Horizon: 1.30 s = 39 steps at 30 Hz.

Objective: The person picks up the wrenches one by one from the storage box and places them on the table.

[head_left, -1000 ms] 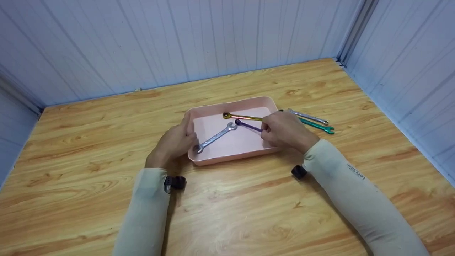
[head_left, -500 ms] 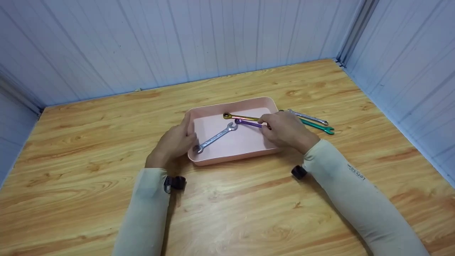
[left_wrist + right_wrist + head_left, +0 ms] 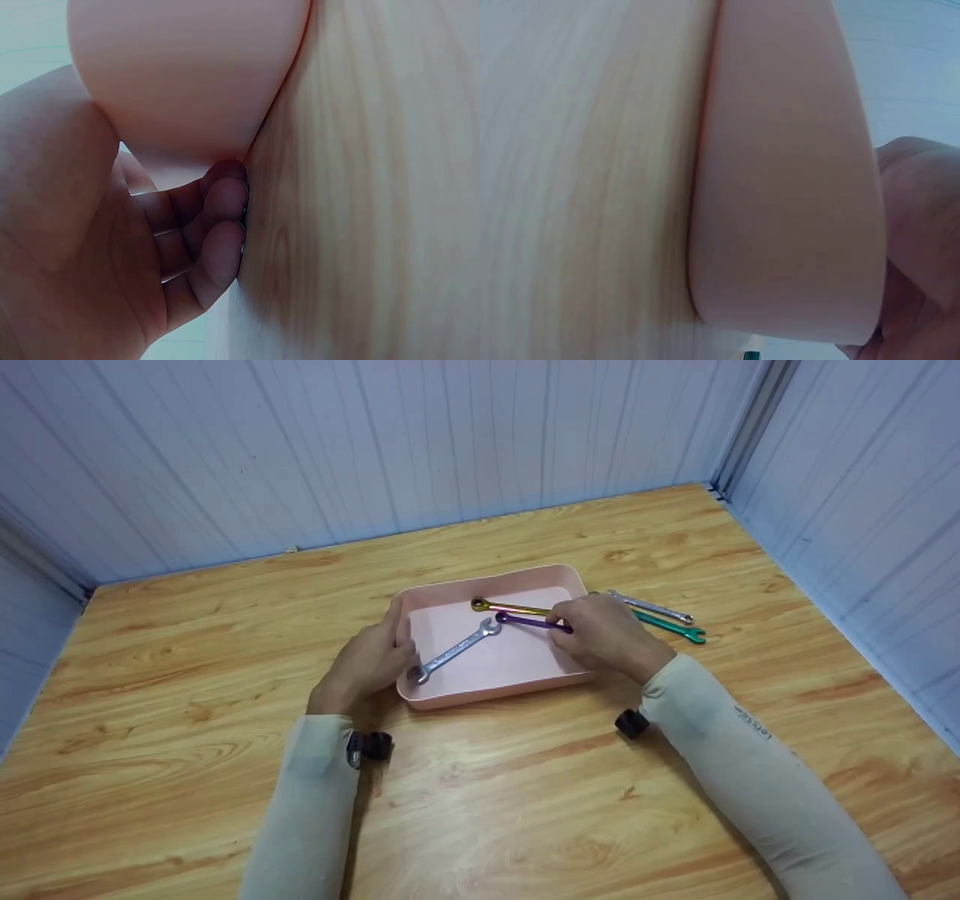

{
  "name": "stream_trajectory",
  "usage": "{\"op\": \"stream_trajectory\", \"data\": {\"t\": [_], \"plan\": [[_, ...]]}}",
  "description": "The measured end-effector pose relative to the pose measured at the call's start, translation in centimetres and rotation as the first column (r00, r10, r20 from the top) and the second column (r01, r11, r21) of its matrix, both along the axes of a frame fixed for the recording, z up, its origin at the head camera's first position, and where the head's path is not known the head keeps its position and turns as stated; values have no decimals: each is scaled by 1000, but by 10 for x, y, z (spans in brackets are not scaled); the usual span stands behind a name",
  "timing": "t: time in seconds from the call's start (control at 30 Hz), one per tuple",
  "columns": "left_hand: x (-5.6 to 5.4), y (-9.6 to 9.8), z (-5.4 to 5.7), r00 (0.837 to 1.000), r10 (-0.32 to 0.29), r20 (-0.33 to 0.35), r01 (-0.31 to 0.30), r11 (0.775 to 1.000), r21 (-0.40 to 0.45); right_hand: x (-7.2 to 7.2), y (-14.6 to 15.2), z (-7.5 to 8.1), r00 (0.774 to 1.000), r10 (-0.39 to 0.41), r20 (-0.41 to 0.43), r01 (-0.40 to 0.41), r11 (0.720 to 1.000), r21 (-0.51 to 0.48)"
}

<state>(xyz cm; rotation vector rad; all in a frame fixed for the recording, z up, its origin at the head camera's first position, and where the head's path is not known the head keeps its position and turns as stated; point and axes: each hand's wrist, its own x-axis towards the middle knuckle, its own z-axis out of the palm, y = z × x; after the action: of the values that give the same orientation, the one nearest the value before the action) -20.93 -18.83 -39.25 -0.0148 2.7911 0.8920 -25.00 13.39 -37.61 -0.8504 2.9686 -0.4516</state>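
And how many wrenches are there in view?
5 visible: silver open-end wrench, gold wrench and purple wrench in the pink tray; green wrench and slimmer silver wrench on the table, right of it. The right hand may hide more.

Polished metal gleams before us on a silver wrench (image 3: 456,651), a gold wrench (image 3: 514,607), a purple wrench (image 3: 534,622) and a green wrench (image 3: 671,626). The tray (image 3: 517,660) looks to us like smooth, matt plastic; the wood-grained worktop (image 3: 480,795) has a soft sheen, the pale sleeves (image 3: 307,810) a smooth cloth finish.
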Motion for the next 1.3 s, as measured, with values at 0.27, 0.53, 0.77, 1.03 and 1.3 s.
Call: {"op": "stream_trajectory", "data": {"t": [0.27,0.53,0.77,1.03,1.3], "plan": [[0,-1,0,1000,-5,-4,5,1000,5,-1,2,2,998,-33,60,38,995,-93],[-2,-1,0,1000,3,2,-3,1000,-13,-4,2,3,999,-41,26,44,994,-101],[-1,1,1,1000,13,23,-13,1000,-5,-4,2,4,994,-82,78,91,990,-112],[-1,3,1,999,26,33,-26,1000,-4,-3,2,7,986,-122,113,137,981,-136],[-1,0,0,1000,9,23,-9,1000,1,-2,5,7,989,-79,122,105,969,-225]]}}
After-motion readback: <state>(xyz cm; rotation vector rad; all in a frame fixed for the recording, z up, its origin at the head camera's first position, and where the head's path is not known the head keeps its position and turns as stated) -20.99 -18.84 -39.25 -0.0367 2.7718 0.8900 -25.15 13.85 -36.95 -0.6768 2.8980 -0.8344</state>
